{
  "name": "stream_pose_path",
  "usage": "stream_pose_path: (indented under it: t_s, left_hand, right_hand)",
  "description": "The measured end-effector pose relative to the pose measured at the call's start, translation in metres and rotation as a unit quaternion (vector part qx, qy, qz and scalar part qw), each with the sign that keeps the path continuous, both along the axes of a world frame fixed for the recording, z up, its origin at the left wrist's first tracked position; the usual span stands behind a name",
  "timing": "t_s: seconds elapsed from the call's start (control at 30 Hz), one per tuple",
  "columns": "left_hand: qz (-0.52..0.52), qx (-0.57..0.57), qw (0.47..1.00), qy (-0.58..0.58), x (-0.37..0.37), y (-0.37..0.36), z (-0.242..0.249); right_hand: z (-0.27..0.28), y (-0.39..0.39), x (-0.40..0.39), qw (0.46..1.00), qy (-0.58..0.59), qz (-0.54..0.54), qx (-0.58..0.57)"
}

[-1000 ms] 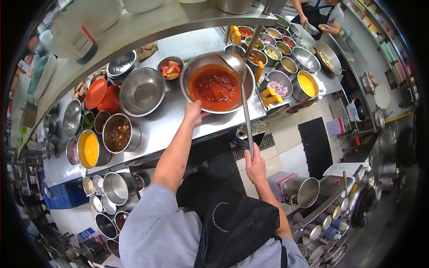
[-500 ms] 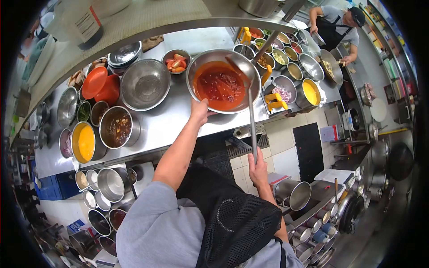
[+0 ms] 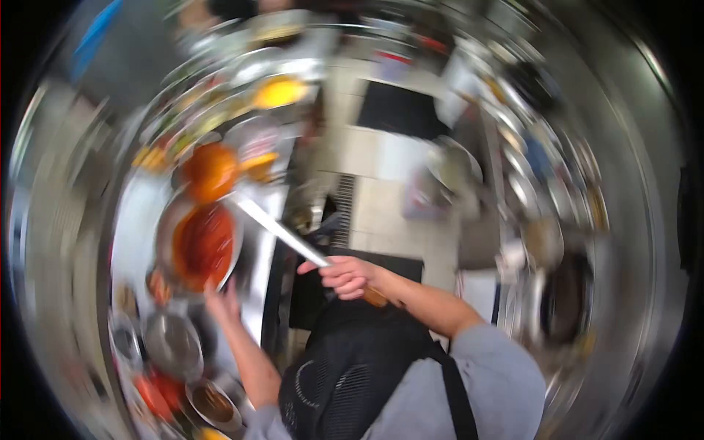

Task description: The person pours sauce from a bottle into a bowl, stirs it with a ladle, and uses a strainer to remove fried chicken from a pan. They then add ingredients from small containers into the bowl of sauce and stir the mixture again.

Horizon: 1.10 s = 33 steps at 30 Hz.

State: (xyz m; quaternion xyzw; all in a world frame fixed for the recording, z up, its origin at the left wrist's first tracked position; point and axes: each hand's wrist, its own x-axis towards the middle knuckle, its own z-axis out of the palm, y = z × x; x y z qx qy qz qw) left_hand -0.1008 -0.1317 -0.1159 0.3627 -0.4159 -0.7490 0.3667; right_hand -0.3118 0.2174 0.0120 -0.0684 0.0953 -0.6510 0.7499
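A metal bowl (image 3: 168, 238) of red sauce (image 3: 205, 246) sits on the steel counter (image 3: 258, 249) to my left. My left hand (image 3: 222, 302) is at its near rim, apparently gripping it, though its fingers are blurred. In my right hand (image 3: 346, 277), closed around the end of the long handle, is a ladle (image 3: 280, 232). The round orange-red head of the ladle is above the bowl's far rim, coated with or holding sauce. Motion smears most of the view.
Beyond the bowl are a yellow-filled container (image 3: 280, 92) and several blurred ingredient pans. Nearer stand another metal bowl (image 3: 173, 343), a red object (image 3: 156, 394) and a pot of brown contents (image 3: 213, 403). Pans (image 3: 543, 246) line the right; a black mat (image 3: 400, 108) lies on the floor.
My view has turned right, so the counter now runs along the left. The ladle's head has come up out of the sauce to the bowl's far edge. My left hand stays by the bowl.
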Motion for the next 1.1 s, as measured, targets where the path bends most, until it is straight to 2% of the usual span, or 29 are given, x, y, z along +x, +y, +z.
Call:
stream_pose_path:
  t_s: [0.03, 0.07, 0.1, 0.13, 0.17, 0.23, 0.3, 0.33, 0.37, 0.4, 0.43, 0.47, 0.5, 0.6, 0.67, 0.73, 0.77, 0.8, 0.87, 0.9, 0.97, 1.0, 1.07, 1.1]
  left_hand:
    - [0.031, 0.108, 0.992, 0.063, -0.011, 0.017, 0.045]
    - [0.027, 0.062, 0.996, 0.055, -0.011, 0.027, 0.051]
    - [0.014, 0.065, 0.996, 0.06, -0.019, 0.06, 0.083]
    - [-0.001, 0.1, 0.994, 0.047, -0.009, 0.056, 0.074]
    - [0.049, 0.185, 0.981, 0.019, -0.007, 0.048, 0.057]
    - [-0.097, 0.157, 0.972, -0.148, 0.016, 0.025, 0.004]
    - [-0.227, 0.202, 0.929, -0.213, 0.023, 0.018, -0.05]
    - [-0.246, 0.195, 0.925, -0.214, 0.006, 0.036, -0.076]
    - [-0.327, 0.045, 0.911, -0.245, -0.013, 0.055, -0.097]
    - [-0.397, -0.106, 0.872, -0.265, -0.028, 0.081, -0.109]
    - [-0.446, -0.161, 0.843, -0.253, -0.04, 0.123, -0.083]
    - [-0.491, -0.214, 0.81, -0.238, -0.054, 0.172, -0.036]
    - [-0.503, -0.217, 0.804, -0.23, -0.071, 0.195, -0.024]
    - [-0.527, -0.068, 0.831, -0.166, -0.113, 0.243, -0.003]
    - [-0.537, -0.105, 0.817, -0.183, -0.121, 0.264, 0.002]
    - [-0.561, -0.085, 0.802, -0.188, -0.127, 0.279, 0.004]
    - [-0.595, -0.105, 0.782, -0.151, -0.129, 0.277, -0.009]
    - [-0.594, -0.106, 0.783, -0.151, -0.129, 0.284, -0.008]
    - [-0.559, -0.055, 0.798, -0.218, -0.126, 0.306, -0.002]
    - [-0.561, -0.067, 0.793, -0.226, -0.123, 0.311, -0.005]
    - [-0.56, -0.073, 0.789, -0.24, -0.119, 0.319, -0.01]
    - [-0.562, -0.08, 0.784, -0.252, -0.117, 0.321, -0.012]
    - [-0.558, -0.08, 0.787, -0.25, -0.11, 0.327, -0.008]
    - [-0.553, -0.084, 0.791, -0.248, -0.107, 0.329, -0.005]
  right_hand:
    - [0.003, 0.018, 0.003, 0.999, -0.009, -0.032, -0.021]
    - [0.006, 0.04, 0.006, 0.997, -0.015, -0.058, -0.042]
    - [0.01, 0.063, 0.012, 0.992, -0.01, -0.109, -0.058]
    - [0.017, 0.086, 0.02, 0.986, -0.003, -0.147, -0.076]
    - [0.021, 0.11, 0.027, 0.977, -0.007, -0.19, -0.095]
    - [0.034, 0.161, 0.047, 0.942, 0.039, -0.316, -0.109]
    - [0.04, 0.208, 0.072, 0.883, 0.092, -0.446, -0.111]
    - [0.038, 0.23, 0.084, 0.842, 0.102, -0.514, -0.131]
    - [0.041, 0.249, 0.101, 0.803, 0.105, -0.572, -0.128]
    - [0.04, 0.27, 0.116, 0.757, 0.103, -0.631, -0.134]
    - [0.039, 0.292, 0.131, 0.71, 0.117, -0.684, -0.12]
    - [0.04, 0.312, 0.149, 0.648, 0.113, -0.747, -0.091]
    - [0.045, 0.33, 0.166, 0.582, 0.102, -0.806, -0.035]
    - [0.042, 0.386, 0.206, 0.337, 0.038, -0.9, 0.273]
    - [0.015, 0.421, 0.229, 0.181, -0.043, -0.893, 0.41]
    - [-0.026, 0.452, 0.264, 0.069, -0.053, -0.865, 0.495]
    - [-0.039, 0.465, 0.279, 0.032, -0.076, -0.824, 0.561]
    - [-0.044, 0.471, 0.291, 0.033, -0.076, -0.824, 0.561]
    - [-0.054, 0.48, 0.314, -0.03, -0.07, -0.697, 0.713]
    - [-0.08, 0.491, 0.325, -0.026, -0.068, -0.695, 0.715]
    - [-0.149, 0.518, 0.339, -0.194, 0.004, -0.448, 0.873]
    - [-0.141, 0.515, 0.337, -0.188, 0.015, -0.448, 0.874]
    - [-0.123, 0.502, 0.331, -0.117, -0.049, -0.443, 0.888]
    - [-0.128, 0.501, 0.332, -0.102, -0.048, -0.417, 0.902]
